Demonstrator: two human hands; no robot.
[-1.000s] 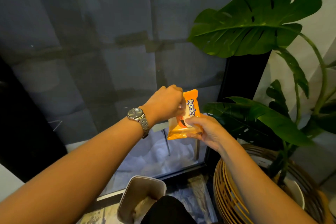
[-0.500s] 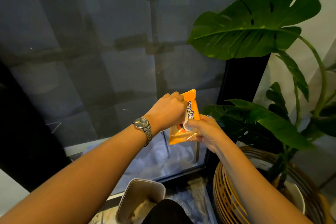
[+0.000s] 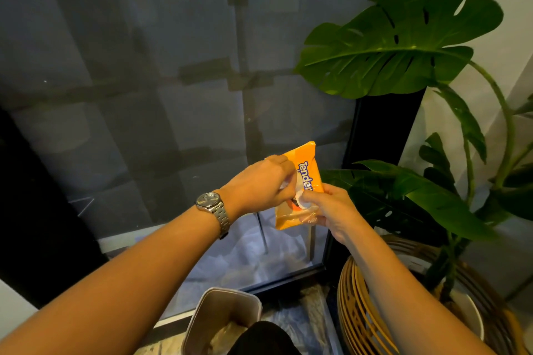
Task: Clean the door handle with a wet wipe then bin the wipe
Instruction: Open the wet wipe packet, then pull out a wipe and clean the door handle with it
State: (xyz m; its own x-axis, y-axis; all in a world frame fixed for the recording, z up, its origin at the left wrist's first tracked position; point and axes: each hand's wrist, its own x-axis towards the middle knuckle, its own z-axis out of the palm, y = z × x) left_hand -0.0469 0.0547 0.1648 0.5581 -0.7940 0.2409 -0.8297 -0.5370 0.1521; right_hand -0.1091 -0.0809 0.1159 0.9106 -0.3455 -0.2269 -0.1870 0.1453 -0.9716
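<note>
An orange wet wipe pack (image 3: 306, 170) is held upright at mid-frame in front of a dark glass door (image 3: 173, 95). My right hand (image 3: 331, 210) grips its lower right side, thumb by the opened flap. My left hand (image 3: 259, 184), with a metal watch on the wrist, pinches a bit of white wipe (image 3: 288, 183) at the pack's opening. No door handle is in view.
A small open bin (image 3: 225, 311) stands on the floor below my arms, partly hidden by a dark shape. A large-leaved plant (image 3: 398, 46) in a wicker basket (image 3: 357, 297) stands close on the right. The door's black frame (image 3: 375, 138) runs behind the pack.
Both hands and the pack have sunk slightly and shifted a little right. White wipe now shows between my left fingers at the opening.
</note>
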